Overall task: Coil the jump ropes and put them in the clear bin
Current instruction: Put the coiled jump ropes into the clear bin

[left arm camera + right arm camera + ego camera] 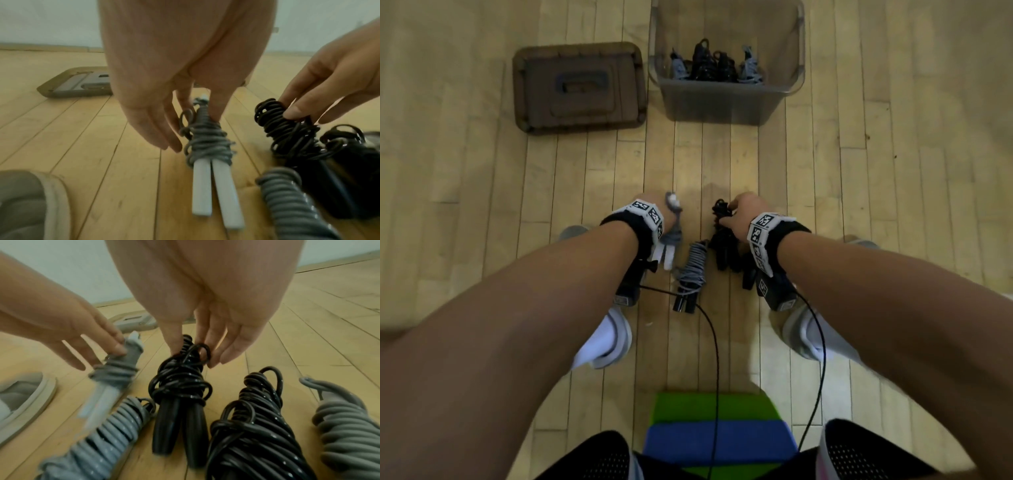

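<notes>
While both hands pinch the top of a wound-up rope, lift slowly so the loops stay tight. The left hand (156, 91) holds the gray rope with white handles (207, 146); the right hand (205, 318) holds a black rope (180, 386). Both ropes sit on the floor (825, 205). Carry them straight to the clear bin (726, 99) ahead and set them beside the ropes already inside.

The floor (893, 205) is viewed steeply from the head; both wrist views, low and close, share the coiled ropes (180, 386)
</notes>
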Demonstrator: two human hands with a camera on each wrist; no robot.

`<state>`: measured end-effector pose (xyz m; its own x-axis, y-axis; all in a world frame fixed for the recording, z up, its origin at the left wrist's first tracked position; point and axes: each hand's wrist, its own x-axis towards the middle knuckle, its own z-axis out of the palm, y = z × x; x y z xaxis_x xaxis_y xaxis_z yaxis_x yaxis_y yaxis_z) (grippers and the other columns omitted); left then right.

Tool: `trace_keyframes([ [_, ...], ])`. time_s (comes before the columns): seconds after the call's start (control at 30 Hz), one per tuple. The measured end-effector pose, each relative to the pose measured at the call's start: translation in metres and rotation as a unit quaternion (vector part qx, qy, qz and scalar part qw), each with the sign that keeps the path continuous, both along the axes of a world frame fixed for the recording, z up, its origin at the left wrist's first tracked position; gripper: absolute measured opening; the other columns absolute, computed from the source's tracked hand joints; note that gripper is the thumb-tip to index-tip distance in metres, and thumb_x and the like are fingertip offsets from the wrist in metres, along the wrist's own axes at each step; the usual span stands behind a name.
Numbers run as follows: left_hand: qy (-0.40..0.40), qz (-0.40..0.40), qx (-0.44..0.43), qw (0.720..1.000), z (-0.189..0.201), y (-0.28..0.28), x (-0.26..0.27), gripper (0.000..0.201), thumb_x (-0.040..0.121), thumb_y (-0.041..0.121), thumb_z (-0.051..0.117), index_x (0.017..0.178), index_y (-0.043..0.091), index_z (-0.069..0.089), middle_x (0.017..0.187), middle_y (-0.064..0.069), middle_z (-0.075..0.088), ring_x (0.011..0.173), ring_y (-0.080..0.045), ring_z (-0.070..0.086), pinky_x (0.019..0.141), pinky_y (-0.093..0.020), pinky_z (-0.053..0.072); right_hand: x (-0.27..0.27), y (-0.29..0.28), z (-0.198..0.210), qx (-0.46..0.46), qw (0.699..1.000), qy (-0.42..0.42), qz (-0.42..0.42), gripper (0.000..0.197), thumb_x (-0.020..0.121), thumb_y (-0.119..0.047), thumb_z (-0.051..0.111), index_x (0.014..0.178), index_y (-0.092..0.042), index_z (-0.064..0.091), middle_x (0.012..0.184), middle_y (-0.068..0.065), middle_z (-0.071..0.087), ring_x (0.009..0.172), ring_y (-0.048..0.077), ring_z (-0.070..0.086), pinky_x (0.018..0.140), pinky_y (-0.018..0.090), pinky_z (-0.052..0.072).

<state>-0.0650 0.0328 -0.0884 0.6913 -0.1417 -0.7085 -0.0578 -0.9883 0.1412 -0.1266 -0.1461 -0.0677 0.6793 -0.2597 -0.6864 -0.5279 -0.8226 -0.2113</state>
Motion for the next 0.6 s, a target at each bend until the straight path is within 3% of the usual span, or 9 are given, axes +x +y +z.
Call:
trace_keyframes([
  [0.07,-0.046,0.052,-0.048,0.996,0.003,-0.003,0.008,0.014,0.099,0.028,0.056,0.092,0.017,0.056,0.094,-0.007,0.058,0.086,-0.024,0.052,0.076,-0.032,0.041,0.003,-0.001,0.0,0.031,0.998,-0.05,-0.038,0.043,0.099,-0.035,0.064,0.132,-0.008,0.061,0.123,0.011,0.069,0.106,0.028,0.068,0.085,0.033,0.056],
  [0.2,-0.032,0.064,-0.128,0.989,0.009,-0.013,0.011,0.004,0.101,0.016,0.056,0.103,0.012,0.056,0.079,-0.001,0.053,0.072,-0.022,0.056,0.061,-0.027,0.042,-0.003,0.005,0.005,0.078,0.995,-0.064,-0.024,0.052,0.096,-0.036,0.066,0.141,-0.015,0.05,0.126,0.01,0.066,0.107,0.028,0.065,0.076,0.029,0.048],
  [0.3,-0.026,0.065,-0.164,0.984,-0.006,-0.02,-0.002,0.031,0.094,0.009,0.065,0.123,-0.002,0.06,0.087,-0.002,0.057,0.075,-0.019,0.058,0.059,-0.017,0.043,-0.011,0.013,0.001,0.12,0.992,-0.048,-0.01,0.065,0.093,-0.029,0.071,0.148,-0.017,0.038,0.125,0.013,0.065,0.108,0.031,0.065,0.075,0.029,0.045],
  [0.33,-0.027,0.085,-0.172,0.981,-0.01,-0.021,-0.006,0.046,0.091,0.01,0.069,0.134,-0.002,0.055,0.094,-0.002,0.058,0.081,-0.018,0.059,0.067,-0.014,0.047,-0.014,0.016,-0.003,0.139,0.989,-0.046,-0.009,0.07,0.092,-0.029,0.073,0.15,-0.019,0.034,0.125,0.013,0.065,0.108,0.031,0.065,0.076,0.029,0.045],
  [0.37,-0.031,0.097,-0.169,0.98,-0.017,-0.022,-0.009,0.058,0.089,0.011,0.072,0.141,0.002,0.048,0.102,-0.003,0.057,0.09,-0.017,0.058,0.079,-0.019,0.049,-0.016,0.019,-0.007,0.148,0.988,-0.044,-0.008,0.074,0.091,-0.027,0.073,0.152,-0.021,0.031,0.124,0.013,0.066,0.105,0.032,0.065,0.076,0.03,0.047],
  [0.4,-0.032,0.103,-0.165,0.98,-0.018,-0.023,-0.012,0.06,0.09,0.01,0.073,0.142,0.005,0.045,0.104,-0.003,0.053,0.092,-0.016,0.054,0.085,-0.024,0.048,-0.016,0.021,-0.01,0.147,0.988,-0.043,-0.012,0.076,0.091,-0.026,0.072,0.153,-0.022,0.028,0.121,0.013,0.066,0.1,0.031,0.066,0.076,0.032,0.049],
  [0.5,-0.039,0.135,-0.205,0.969,-0.021,-0.021,-0.012,0.028,0.099,0.007,0.062,0.124,0.003,0.049,0.089,-0.003,0.05,0.074,-0.012,0.049,0.061,-0.011,0.041,-0.011,0.021,-0.013,0.13,0.989,-0.038,-0.056,0.075,0.094,-0.023,0.067,0.155,-0.017,0.024,0.111,0.013,0.065,0.087,0.027,0.06,0.08,0.039,0.055],
  [0.53,-0.036,0.129,-0.2,0.971,-0.016,-0.02,-0.011,0.028,0.1,0.008,0.06,0.124,0.007,0.047,0.093,-0.006,0.052,0.077,-0.015,0.049,0.058,-0.012,0.04,-0.007,0.019,-0.012,0.127,0.99,-0.033,-0.056,0.069,0.094,-0.025,0.066,0.152,-0.014,0.03,0.113,0.014,0.065,0.087,0.026,0.059,0.082,0.04,0.056],
  [0.6,-0.032,0.121,-0.188,0.974,-0.005,-0.018,-0.008,0.049,0.099,0.014,0.062,0.142,0.01,0.039,0.105,-0.007,0.054,0.085,-0.019,0.052,0.066,-0.02,0.041,0.003,0.011,-0.008,0.132,0.989,-0.029,-0.053,0.055,0.096,-0.029,0.064,0.143,-0.01,0.042,0.117,0.014,0.065,0.087,0.025,0.059,0.077,0.038,0.056],
])
